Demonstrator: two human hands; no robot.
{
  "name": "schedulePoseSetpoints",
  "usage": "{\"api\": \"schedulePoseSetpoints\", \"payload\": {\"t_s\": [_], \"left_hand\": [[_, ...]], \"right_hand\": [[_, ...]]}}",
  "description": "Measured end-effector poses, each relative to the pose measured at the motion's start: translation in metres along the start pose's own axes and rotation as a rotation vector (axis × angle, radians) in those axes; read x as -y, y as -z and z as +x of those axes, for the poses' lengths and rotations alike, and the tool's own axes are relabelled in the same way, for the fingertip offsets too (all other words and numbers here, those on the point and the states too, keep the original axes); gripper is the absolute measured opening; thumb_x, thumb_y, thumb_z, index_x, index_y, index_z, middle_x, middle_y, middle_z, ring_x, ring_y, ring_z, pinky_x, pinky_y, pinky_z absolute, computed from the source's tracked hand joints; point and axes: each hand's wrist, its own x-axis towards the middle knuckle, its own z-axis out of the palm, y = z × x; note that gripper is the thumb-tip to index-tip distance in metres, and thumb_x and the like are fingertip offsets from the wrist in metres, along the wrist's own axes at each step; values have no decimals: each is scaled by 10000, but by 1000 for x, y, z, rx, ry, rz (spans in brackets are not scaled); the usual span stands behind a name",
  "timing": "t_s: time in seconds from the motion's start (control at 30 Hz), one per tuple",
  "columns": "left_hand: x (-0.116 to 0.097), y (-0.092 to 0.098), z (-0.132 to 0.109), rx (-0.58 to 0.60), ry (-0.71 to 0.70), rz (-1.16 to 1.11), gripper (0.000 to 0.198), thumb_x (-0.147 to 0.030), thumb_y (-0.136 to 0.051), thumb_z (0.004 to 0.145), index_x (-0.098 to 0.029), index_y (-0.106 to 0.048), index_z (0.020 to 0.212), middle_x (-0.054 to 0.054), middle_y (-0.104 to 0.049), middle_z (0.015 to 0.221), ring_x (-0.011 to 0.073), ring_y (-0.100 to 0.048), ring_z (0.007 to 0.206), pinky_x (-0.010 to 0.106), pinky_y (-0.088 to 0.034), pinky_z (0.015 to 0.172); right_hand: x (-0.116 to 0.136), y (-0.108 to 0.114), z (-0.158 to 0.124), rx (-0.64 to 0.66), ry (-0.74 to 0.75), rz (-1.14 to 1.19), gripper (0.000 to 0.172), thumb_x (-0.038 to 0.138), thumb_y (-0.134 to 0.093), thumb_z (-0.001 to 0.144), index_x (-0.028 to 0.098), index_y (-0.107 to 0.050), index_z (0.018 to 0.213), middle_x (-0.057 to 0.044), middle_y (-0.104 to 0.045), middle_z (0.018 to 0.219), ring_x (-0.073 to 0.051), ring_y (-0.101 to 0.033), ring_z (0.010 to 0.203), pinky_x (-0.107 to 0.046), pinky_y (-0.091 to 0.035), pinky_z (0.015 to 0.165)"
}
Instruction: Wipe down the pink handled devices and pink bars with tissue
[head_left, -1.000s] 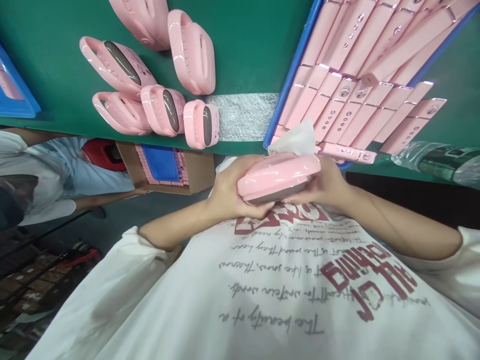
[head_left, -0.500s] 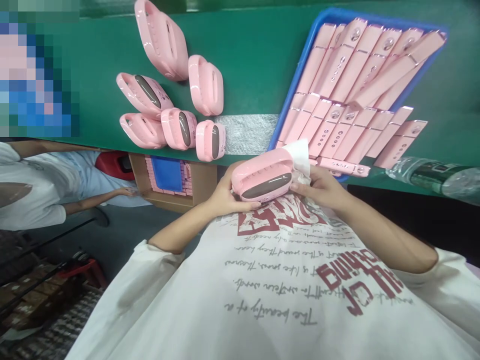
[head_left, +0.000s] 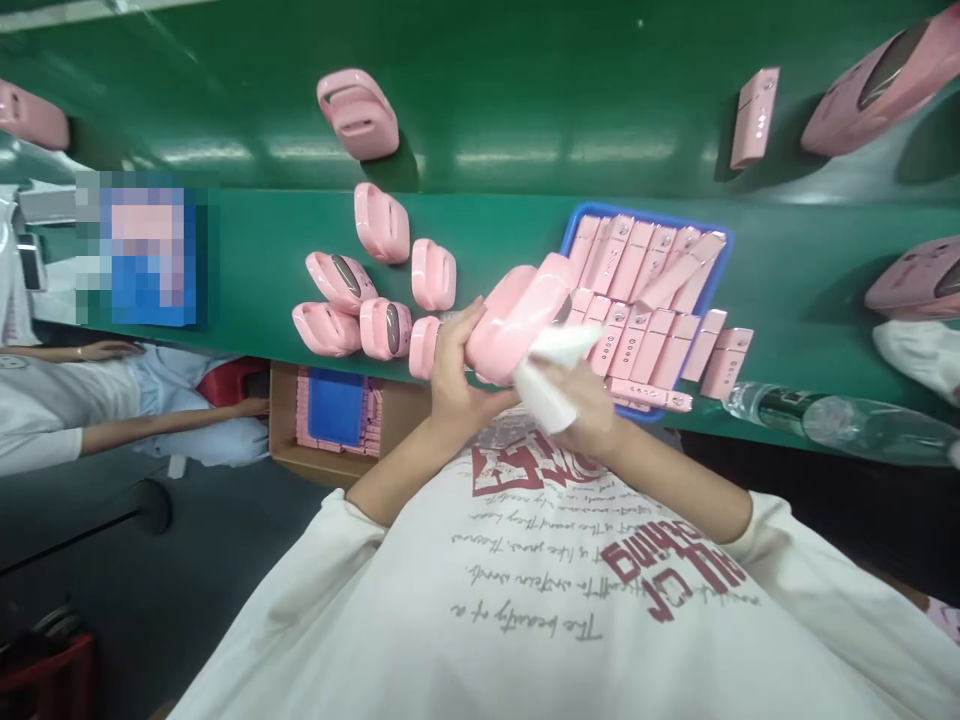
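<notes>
A glossy pink rounded housing with a handle (head_left: 510, 325) is held up in front of the white shirt, tilted, over the table's near edge. My left hand (head_left: 457, 385) grips its left side, fingers behind and thumb below. In my right hand (head_left: 589, 410) is a white cloth or tissue (head_left: 551, 385), somewhat blurred, against the housing's lower right side. Several similar pink housings (head_left: 382, 225) stand on the green table to the left. Behind my right hand lies a blue tray (head_left: 726, 262) filled with pink rectangular parts (head_left: 637, 258).
A plastic bottle (head_left: 832, 418) lies at the table's right edge, near a white cloth (head_left: 919, 350). More pink housings (head_left: 885, 80) stand on the far green surface (head_left: 525, 90). At lower left, another person's arm (head_left: 172, 425) reaches toward a cardboard box (head_left: 401, 405).
The view has shifted, showing more of the far surface. The held housing has been turned, its dark window now mostly hidden, and the white cloth has come round to its near side.
</notes>
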Motion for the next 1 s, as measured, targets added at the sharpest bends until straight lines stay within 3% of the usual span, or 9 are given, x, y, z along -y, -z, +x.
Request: {"api": "schedulePoseSetpoints", "payload": {"t_s": [0.1, 0.27, 0.33, 0.53, 0.63, 0.73, 0.87, 0.93, 1.0], "left_hand": [[-6, -4, 5, -17, -14, -75, 637, -542, -683, 730, -280, -449, 1261, 80, -545, 1225, 263, -536, 1161, 441, -434, 1000], [-8, -8, 12, 18, -3, -207, 845, -572, -773, 588, -226, -405, 1266, 99, -540, 1189, 269, -561, 1108, 431, -460, 961], [-4, -9, 16, 36, 1, -232, 846, -570, -776, 583, -218, -414, 1261, 102, -549, 1184, 266, -560, 1111, 430, -455, 970], [12, -19, 22, 110, 213, -592, 804, -585, -710, 654, -235, -413, 1314, 90, -615, 1160, 264, -586, 1117, 431, -493, 940], [18, -25, 28, 176, 271, -718, 711, -642, -579, 741, -244, -442, 1315, 101, -612, 1213, 271, -578, 1157, 449, -482, 966], [26, -22, 40, 195, 196, -607, 659, -670, -490, 788, -238, -495, 1287, 112, -571, 1295, 278, -515, 1247, 466, -426, 1037], [34, -15, 58, 257, 39, -458, 647, -632, -596, 740, -229, -567, 1245, 115, -500, 1397, 318, -406, 1345, 498, -337, 1113], [32, -19, 63, 309, 36, -512, 584, -639, -564, 757, -220, -646, 1155, 105, -548, 1361, 323, -400, 1352, 498, -328, 1124], [25, -26, 66, 298, 104, -594, 503, -617, -507, 805, -218, -714, 1030, 87, -622, 1276, 312, -434, 1331, 494, -348, 1117]], "right_hand": [[-12, 4, 8, 28, 137, -106, 235, 501, -524, 844, 385, -677, 981, -9, -698, 933, -288, -611, 1078, -573, -373, 1070], [-19, 7, 21, -506, 15, -20, 653, 699, -310, 842, 285, -481, 1318, -106, -604, 1206, -287, -477, 1275, -512, -349, 1102], [-11, 5, 25, -615, -67, 128, 708, 708, -246, 849, 270, -373, 1391, -107, -545, 1302, -253, -450, 1305, -463, -352, 1111], [7, 9, 38, -476, -212, 510, 776, 762, -452, 735, 254, -434, 1322, -105, -576, 1288, -267, -558, 1189, -451, -471, 990], [3, 8, 42, -577, -257, 556, 704, 708, -507, 747, 249, -482, 1279, -92, -612, 1250, -252, -582, 1159, -420, -499, 955], [-3, 4, 45, -651, -330, 614, 635, 680, -400, 825, 222, -523, 1247, -92, -645, 1206, -241, -609, 1124, -409, -525, 915], [-3, 3, 51, -536, -412, 807, 656, 698, -385, 814, 195, -595, 1179, -99, -676, 1150, -252, -623, 1105, -411, -536, 899], [-1, 4, 54, -470, -430, 882, 653, 708, -427, 782, 189, -632, 1121, -104, -689, 1116, -264, -629, 1091, -416, -538, 893], [0, 9, 55, -493, -450, 872, 638, 711, -447, 769, 186, -650, 1069, -106, -700, 1078, -272, -636, 1066, -425, -538, 884]]}}
